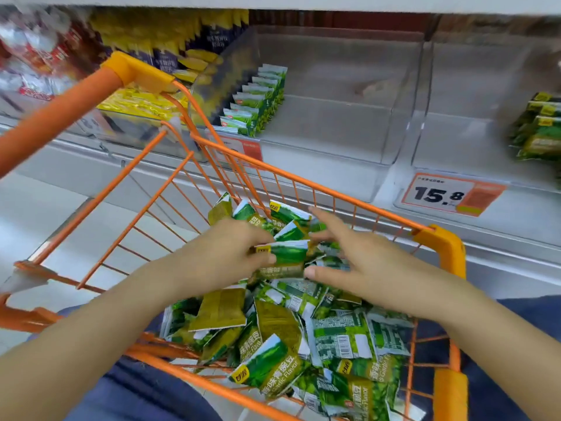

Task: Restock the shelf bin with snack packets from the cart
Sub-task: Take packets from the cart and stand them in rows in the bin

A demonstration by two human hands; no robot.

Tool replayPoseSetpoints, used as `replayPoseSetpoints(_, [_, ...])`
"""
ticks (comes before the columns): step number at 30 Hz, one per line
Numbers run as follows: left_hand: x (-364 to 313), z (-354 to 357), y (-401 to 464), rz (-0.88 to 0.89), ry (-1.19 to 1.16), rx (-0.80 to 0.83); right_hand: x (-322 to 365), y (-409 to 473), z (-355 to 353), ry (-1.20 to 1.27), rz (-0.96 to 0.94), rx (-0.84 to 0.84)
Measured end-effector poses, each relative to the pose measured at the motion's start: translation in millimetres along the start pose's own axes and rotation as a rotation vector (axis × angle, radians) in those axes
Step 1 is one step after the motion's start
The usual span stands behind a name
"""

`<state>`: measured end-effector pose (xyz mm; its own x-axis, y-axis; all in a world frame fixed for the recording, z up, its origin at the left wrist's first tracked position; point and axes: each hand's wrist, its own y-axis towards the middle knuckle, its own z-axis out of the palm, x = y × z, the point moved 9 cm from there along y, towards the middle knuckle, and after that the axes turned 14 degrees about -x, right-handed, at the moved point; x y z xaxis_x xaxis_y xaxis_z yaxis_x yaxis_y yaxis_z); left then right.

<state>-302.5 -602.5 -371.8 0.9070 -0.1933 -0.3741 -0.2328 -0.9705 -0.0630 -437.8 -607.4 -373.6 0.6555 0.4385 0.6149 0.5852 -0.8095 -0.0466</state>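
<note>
An orange wire cart [331, 194] holds a heap of green snack packets [306, 338]. My left hand [224, 250] grips one green packet [283, 256] above the heap, fingers curled round its left end. My right hand [352, 256] is beside it with fingers spread, its thumb touching the packet's right end. On the shelf beyond stands a clear plastic bin [340, 86] with a row of several upright green packets [258, 100] along its left side; most of the bin is bare.
To the right stands another clear bin [473, 110] with green-yellow packets [537, 132] at its far right. Bins of yellow packets [142, 104] are at the left. A price tag reading 15.8 [449, 194] hangs on the shelf edge. The cart handle [51, 113] rises at the left.
</note>
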Motion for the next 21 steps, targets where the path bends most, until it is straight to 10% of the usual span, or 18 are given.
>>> replayPoseSetpoints(4, [-12.6, -24.7, 7.6, -0.255, -0.638, -0.083, -7.5, 2.1, -18.6, 0.459, 0.133, -0.158])
replayPoseSetpoints(9, [-55.2, -40.4, 35.1, -0.195, -0.836, -0.146, -10.4, -8.3, -82.8, 0.622, 0.083, -0.513])
replayPoseSetpoints(14, [-131.4, -47.8, 92.7, -0.059, -0.870, -0.177, -83.0, -49.2, -191.0, 0.035, 0.161, -1.011])
replayPoseSetpoints(17, [-170.6, -38.2, 137.2, -0.058, -0.921, -0.205, -149.4, -67.7, -211.9, -0.429, 0.429, -0.820])
replayPoseSetpoints(21, [-222.4, -5.8, 200.6, -0.080, -0.937, -0.200, -197.2, -82.4, -198.8, -0.351, 0.625, -0.623])
